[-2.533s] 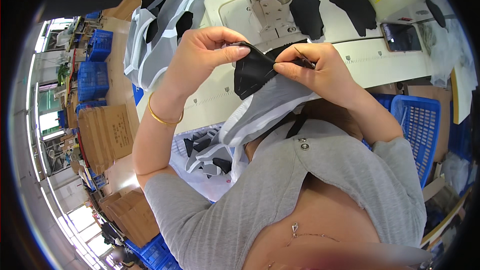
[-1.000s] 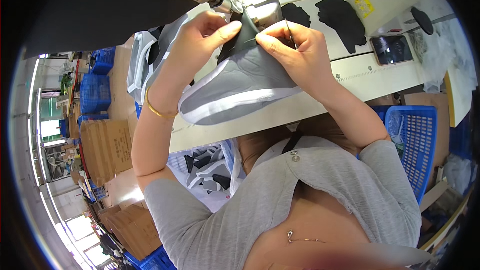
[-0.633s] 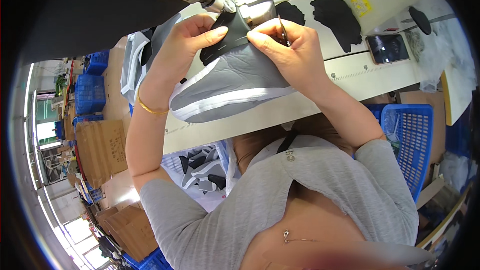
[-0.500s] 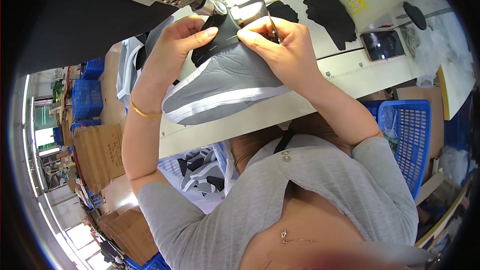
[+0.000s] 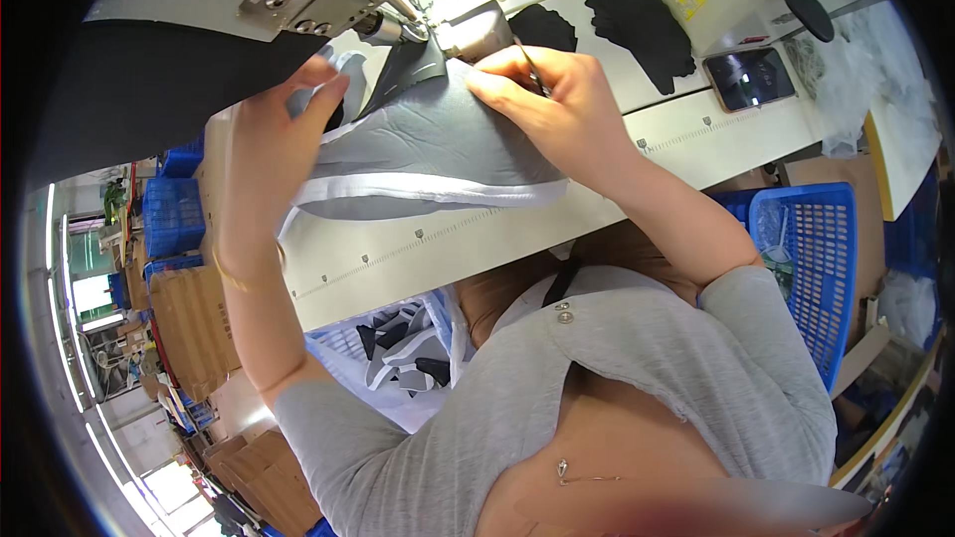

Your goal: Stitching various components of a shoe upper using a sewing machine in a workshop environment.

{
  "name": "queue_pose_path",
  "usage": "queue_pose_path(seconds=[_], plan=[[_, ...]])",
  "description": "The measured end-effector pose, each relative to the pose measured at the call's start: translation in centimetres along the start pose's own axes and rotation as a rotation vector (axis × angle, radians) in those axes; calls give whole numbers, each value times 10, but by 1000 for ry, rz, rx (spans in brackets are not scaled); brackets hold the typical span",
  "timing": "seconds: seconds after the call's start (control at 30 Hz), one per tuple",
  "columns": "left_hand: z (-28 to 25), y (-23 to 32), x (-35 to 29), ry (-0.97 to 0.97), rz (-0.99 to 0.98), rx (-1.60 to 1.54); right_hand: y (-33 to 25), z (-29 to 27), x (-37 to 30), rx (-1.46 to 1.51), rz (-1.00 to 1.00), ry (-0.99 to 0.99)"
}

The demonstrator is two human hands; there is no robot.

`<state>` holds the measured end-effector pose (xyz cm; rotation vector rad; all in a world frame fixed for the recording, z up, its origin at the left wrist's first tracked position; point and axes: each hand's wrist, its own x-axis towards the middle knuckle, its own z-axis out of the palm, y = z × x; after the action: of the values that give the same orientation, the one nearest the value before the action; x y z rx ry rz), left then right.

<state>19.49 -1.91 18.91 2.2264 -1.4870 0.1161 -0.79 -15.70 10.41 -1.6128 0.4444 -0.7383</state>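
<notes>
A grey fabric piece with a white band [image 5: 428, 154] lies on the sewing table beneath the machine's working end [image 5: 413, 30]. A black strip [image 5: 406, 70] runs from it toward that end. My right hand [image 5: 557, 104] pinches the fabric's upper edge between thumb and finger. A thin dark pointed tool [image 5: 532, 68] is also tucked in those fingers; its kind is unclear. My left hand [image 5: 274, 134], blurred, is left of the fabric, thumb and fingers apart. Behind its fingertips show a pale grey-blue piece [image 5: 350, 68] and something black.
Black fabric pieces [image 5: 642, 35] and a phone [image 5: 748, 78] lie at the right of the table, near clear plastic [image 5: 856, 80]. A blue basket [image 5: 846, 278] stands at right. Below the table edge, a lined basket [image 5: 338, 343] holds grey and black scraps. Cartons [image 5: 194, 328] stand at left.
My left hand has let go of the black strip and moved left and down. The fabric has shifted left and slightly up. My right hand has moved slightly left, still pinching.
</notes>
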Motion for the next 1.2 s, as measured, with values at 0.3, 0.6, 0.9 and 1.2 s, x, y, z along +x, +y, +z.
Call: queue_pose_path(seconds=[0.3, 0.6, 0.9, 1.2], plan=[[58, 56, -22, 482, 632, 428, 0, -7, -8, 95, -30, -42], [64, 49, -11, 519, 663, 323, 1, -7, -8, 60, -28, -32], [66, 51, -8, 571, 715, 345, 4, -8, -8, 85, -46, -38], [87, 61, -21, 677, 565, 337, 3, -4, -12, 116, -19, -42]])
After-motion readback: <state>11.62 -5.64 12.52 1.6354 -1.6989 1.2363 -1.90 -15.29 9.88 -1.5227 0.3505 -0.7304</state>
